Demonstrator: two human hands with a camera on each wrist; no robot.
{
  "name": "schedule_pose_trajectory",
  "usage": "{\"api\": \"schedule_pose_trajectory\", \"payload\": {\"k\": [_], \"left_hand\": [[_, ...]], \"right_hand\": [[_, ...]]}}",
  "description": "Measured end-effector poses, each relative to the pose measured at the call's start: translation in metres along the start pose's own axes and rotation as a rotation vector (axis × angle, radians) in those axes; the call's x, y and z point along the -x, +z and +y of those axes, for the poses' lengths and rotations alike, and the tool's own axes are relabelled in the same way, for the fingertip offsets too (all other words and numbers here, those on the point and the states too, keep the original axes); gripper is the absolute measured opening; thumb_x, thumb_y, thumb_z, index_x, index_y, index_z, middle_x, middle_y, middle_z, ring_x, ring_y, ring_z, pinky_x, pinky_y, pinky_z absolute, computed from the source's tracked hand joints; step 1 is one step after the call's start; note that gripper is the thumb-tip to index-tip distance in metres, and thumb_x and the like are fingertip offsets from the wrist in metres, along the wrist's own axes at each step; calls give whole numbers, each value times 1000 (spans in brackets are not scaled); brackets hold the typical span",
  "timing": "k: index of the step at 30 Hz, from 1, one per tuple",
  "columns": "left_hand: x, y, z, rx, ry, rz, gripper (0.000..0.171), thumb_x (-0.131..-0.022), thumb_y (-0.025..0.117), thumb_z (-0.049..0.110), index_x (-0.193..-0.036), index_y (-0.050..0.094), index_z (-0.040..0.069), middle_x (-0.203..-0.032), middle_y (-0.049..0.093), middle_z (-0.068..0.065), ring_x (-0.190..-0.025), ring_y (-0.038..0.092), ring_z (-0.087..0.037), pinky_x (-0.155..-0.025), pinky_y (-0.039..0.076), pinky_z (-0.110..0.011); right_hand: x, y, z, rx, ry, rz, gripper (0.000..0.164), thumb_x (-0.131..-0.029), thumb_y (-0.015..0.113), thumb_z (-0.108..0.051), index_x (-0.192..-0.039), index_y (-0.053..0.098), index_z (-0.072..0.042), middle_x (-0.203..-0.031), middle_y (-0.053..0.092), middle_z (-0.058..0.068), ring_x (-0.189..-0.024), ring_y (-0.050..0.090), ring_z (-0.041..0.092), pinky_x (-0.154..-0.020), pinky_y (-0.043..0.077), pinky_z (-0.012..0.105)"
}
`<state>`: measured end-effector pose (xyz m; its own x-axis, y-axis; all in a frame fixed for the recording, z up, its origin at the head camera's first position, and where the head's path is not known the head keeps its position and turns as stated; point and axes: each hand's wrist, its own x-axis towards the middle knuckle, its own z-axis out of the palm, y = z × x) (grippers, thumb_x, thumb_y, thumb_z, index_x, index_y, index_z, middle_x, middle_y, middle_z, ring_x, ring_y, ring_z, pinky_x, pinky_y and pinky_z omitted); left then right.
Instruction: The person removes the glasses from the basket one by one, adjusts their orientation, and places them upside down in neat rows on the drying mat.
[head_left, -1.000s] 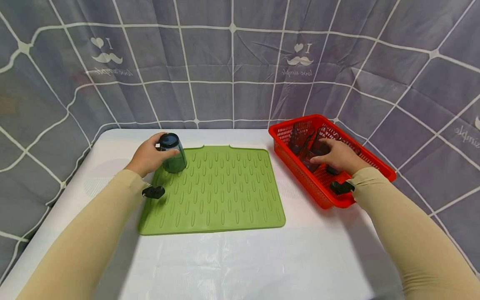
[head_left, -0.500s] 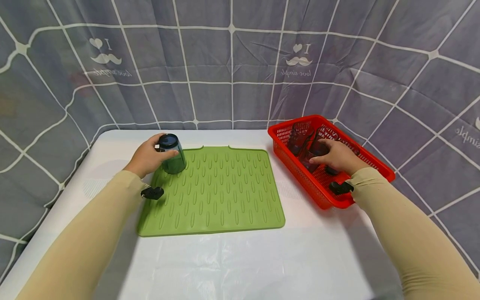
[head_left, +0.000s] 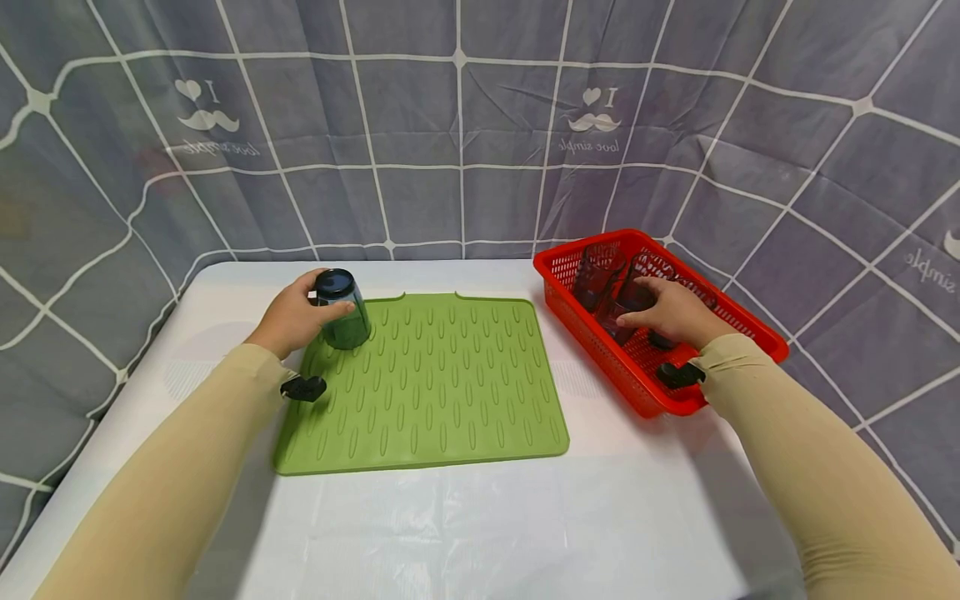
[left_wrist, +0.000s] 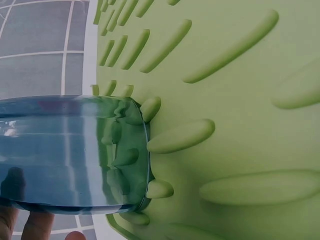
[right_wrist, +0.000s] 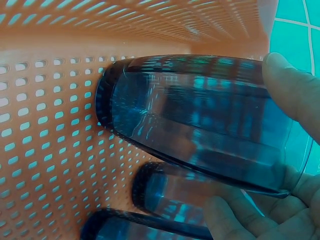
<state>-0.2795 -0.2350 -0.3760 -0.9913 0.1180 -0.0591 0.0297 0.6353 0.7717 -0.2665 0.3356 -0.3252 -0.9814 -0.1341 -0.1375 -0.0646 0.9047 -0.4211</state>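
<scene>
At the far left corner of the green ridged mat (head_left: 450,383), my left hand (head_left: 295,317) grips a blue drinking glass (head_left: 347,327), thumb in front. The glass stands upside down; in the left wrist view its rim meets the mat's ridges, with fingertips (left_wrist: 37,225) along its lower side. My right hand (head_left: 678,312) reaches into the red basket (head_left: 592,348) and holds another dark-tinted glass (right_wrist: 200,120) near its open end, between thumb and fingers. Two more glasses, one (right_wrist: 170,192) beside the other (right_wrist: 125,227), lie below it in the right wrist view, partly hidden by the fingers.
A white covered table (head_left: 450,533) carries the mat and the basket. Grey grid-patterned curtain (head_left: 420,108) hangs close behind and along both sides. Black wrist straps (head_left: 303,388) stick out below the cuffs. The basket's perforated walls (right_wrist: 45,120) surround the glasses.
</scene>
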Motion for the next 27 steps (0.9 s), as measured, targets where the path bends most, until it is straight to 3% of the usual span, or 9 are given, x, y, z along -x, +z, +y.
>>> {"api": "schedule_pose_trajectory", "payload": {"k": [14, 27], "left_hand": [[2, 0, 1, 37, 11, -15, 96, -101, 67, 52, -171, 12, 17, -164, 39, -26, -139, 50, -45, -102, 48, -61], [2, 0, 10, 60, 20, 6, 99, -100, 70, 49, -171, 10, 15, -168, 31, -27, -149, 41, -48, -116, 41, -66]], "right_hand": [[2, 0, -4, -10, -3, -10, 92, -92, 81, -41, -159, 37, 3, -153, 49, 34, -139, 47, 50, -121, 35, 65], [1, 2, 0, 7, 4, 54, 89, -88, 83, -47, -155, 47, 0, -145, 57, 31, -133, 52, 48, -116, 40, 64]]}}
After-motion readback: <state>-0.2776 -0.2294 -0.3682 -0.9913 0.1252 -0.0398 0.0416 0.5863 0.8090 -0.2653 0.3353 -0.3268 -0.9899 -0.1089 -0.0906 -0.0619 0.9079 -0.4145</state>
